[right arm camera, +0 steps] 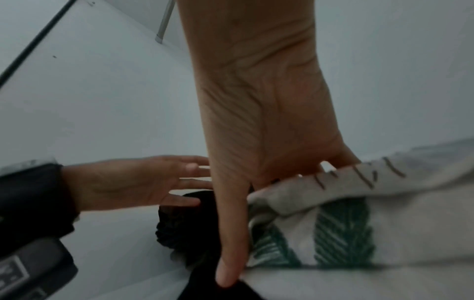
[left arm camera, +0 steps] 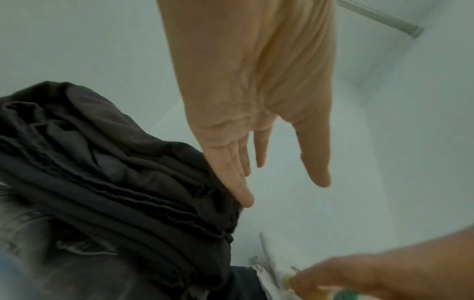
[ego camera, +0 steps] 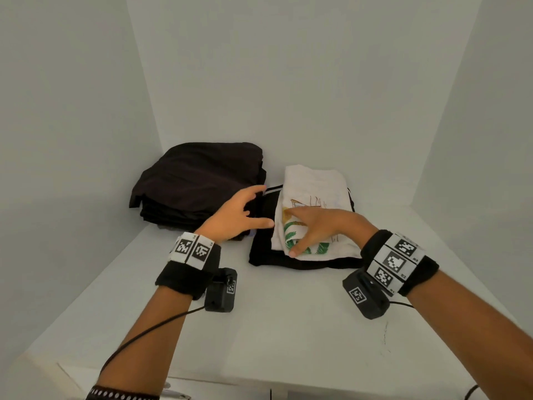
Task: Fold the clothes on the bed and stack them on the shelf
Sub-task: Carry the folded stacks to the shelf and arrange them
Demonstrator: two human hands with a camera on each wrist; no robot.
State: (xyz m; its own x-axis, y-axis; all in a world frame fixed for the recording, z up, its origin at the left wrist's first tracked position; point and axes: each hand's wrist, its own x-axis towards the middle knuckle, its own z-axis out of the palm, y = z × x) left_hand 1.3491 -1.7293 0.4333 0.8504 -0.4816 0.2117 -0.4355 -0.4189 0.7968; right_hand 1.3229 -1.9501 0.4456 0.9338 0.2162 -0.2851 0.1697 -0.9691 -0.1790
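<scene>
On the white shelf (ego camera: 259,327) a folded white shirt (ego camera: 314,194) with a green leaf print lies on top of a folded black garment (ego camera: 268,255). My right hand (ego camera: 305,229) rests flat on the white shirt, fingers spread, thumb at its front left corner. In the right wrist view the thumb (right arm camera: 231,253) points down beside the white shirt (right arm camera: 384,223); the other fingers are hidden over the cloth. My left hand (ego camera: 248,209) is open with straight fingers, between the black garment and a taller stack of dark folded clothes (ego camera: 199,180), touching the dark stack (left arm camera: 102,172).
White walls close the shelf on the left, back and right. The dark stack sits near the back left corner. Bare shelf surface lies in front of both piles and to the right of the white shirt. A metal rod (left arm camera: 379,18) runs overhead.
</scene>
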